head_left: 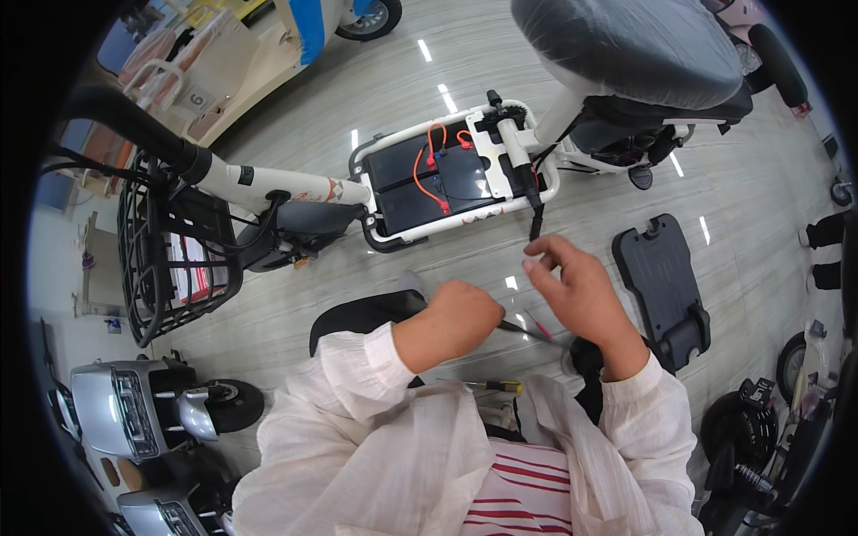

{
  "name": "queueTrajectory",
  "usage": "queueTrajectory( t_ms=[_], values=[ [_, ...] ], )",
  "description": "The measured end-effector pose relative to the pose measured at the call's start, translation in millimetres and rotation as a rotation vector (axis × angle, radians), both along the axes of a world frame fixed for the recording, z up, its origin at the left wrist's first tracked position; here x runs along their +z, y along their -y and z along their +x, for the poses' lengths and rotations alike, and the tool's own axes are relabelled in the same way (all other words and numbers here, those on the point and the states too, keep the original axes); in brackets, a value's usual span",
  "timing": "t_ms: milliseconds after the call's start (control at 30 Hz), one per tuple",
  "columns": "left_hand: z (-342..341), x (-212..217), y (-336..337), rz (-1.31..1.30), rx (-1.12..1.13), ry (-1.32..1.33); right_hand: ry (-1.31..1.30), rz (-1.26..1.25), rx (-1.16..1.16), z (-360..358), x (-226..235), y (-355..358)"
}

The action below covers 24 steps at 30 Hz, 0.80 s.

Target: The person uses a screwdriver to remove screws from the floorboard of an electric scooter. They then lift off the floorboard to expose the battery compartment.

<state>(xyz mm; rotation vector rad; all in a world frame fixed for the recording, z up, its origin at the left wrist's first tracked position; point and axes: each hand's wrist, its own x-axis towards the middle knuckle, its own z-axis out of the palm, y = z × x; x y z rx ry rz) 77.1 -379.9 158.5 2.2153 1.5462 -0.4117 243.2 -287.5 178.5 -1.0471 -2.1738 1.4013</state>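
Observation:
My left hand (460,317) is closed in a fist around a thin dark tool (523,330) whose tip points right, under my right hand. My right hand (581,290) hovers just above it with thumb and forefinger pinched together; anything between them is too small to see. Both hands are in front of a white electric scooter's open floor compartment (527,192), which holds black batteries (420,183) joined by red wires (427,170). A black cable end (536,223) hangs from the frame just above my right fingertips. A yellow-and-black screwdriver (493,386) lies in my lap.
The scooter's black seat (626,45) is tipped up at the top. Its black wire basket (165,246) is at the left. A black footboard cover (666,281) lies on the floor at the right. Other scooters (134,406) stand at the lower left, and wheels and parts are at the lower right.

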Motion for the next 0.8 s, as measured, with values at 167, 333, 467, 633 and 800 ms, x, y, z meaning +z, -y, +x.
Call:
queueTrajectory(
  t_ms=[167, 333, 467, 633, 800],
  values=[
    [1, -25, 0, -0.127, -0.038, 0.112, 0.42, 0.204, 0.319, 1, -25, 21],
    [-1, -40, 6, -0.131, 0.001, 0.162, 0.563, 0.149, 0.439, 1, -23, 20],
    [-3, -46, -2, -0.071, 0.021, 0.137, 0.555, 0.192, 0.582, 3, -45, 24],
    [3, -37, -17, -0.109, 0.007, 0.115, 0.711, 0.349, 0.544, -13, -67, 32],
    [16, -49, -23, -0.202, -0.051, 0.061, 0.848, 0.398, 0.677, -13, -88, 30]
  ],
)
